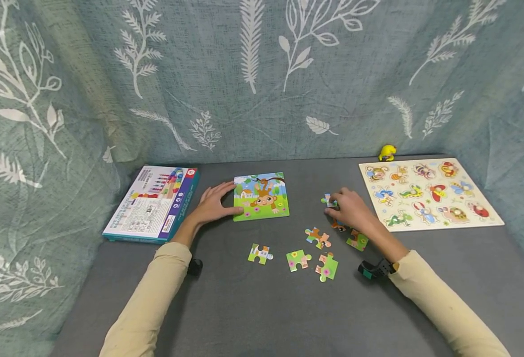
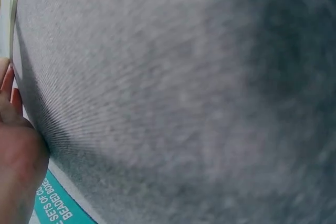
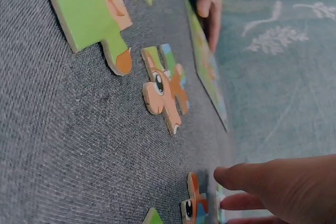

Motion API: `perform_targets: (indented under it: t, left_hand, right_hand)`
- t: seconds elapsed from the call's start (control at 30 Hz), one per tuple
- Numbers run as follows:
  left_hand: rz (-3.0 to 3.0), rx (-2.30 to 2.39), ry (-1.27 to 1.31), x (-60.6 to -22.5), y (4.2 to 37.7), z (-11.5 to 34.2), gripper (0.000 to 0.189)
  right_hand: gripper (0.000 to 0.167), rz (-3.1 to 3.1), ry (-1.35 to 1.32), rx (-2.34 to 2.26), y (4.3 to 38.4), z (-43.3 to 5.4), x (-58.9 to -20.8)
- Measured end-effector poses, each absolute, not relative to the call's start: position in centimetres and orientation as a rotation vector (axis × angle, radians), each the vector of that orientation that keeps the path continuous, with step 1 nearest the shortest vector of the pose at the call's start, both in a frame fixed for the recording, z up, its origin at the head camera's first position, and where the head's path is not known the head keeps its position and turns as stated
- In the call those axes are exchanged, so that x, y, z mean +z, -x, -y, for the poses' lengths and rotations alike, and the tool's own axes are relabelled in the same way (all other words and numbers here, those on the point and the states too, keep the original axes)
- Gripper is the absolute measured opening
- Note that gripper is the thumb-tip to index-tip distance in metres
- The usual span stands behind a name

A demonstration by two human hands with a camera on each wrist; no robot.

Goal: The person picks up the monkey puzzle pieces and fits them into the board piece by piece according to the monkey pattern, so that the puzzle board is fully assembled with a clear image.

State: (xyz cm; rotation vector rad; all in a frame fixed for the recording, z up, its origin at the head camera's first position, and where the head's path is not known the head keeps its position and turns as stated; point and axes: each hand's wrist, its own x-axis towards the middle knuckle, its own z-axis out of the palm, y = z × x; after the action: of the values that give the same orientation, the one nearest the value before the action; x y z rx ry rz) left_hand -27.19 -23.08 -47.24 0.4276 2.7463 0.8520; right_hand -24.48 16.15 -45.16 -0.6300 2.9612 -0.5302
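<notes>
A square picture puzzle board [image 1: 262, 196] showing a hanging monkey lies flat on the table. My left hand [image 1: 216, 202] rests at its left edge, thumb at the lower corner and fingers stretched toward the upper one. In the left wrist view only part of that hand [image 2: 18, 150] shows at the side. My right hand [image 1: 351, 210] is over the loose pieces, its fingertips at a blue jigsaw piece [image 1: 329, 200], with thumb and finger apart. An orange-and-blue piece [image 3: 194, 203] lies beside the thumb. A monkey-face piece [image 3: 163, 87] lies nearer the middle.
Several other pieces lie in front, including a house piece [image 1: 258, 254], a green flower piece [image 1: 328, 267] and a green piece [image 1: 357, 241]. A toy box [image 1: 152, 203] is at the left, an insect board [image 1: 431, 193] at the right. A yellow figurine [image 1: 387, 152] stands behind it.
</notes>
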Motion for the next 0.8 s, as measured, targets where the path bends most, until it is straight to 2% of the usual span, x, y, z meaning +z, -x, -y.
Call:
perform_targets:
  t: [0.47, 0.7, 0.8]
  left_hand:
    - [-2.651, 0.85, -0.432, -46.1, 27.5, 23.1, 0.076]
    - [-2.646, 0.699, -0.432, -44.3, 28.5, 22.7, 0.072]
    - [-2.641, 0.678, -0.426, -43.9, 28.7, 22.7, 0.068]
  right_hand:
    - [0.02, -3.045, 0.814, -0.472, 24.6, -13.8, -45.8]
    - [0.025, -2.983, 0.776, -0.564, 25.0, -14.1, -45.4]
    - [0.021, -2.989, 0.75, -0.538, 25.0, -14.3, -45.4]
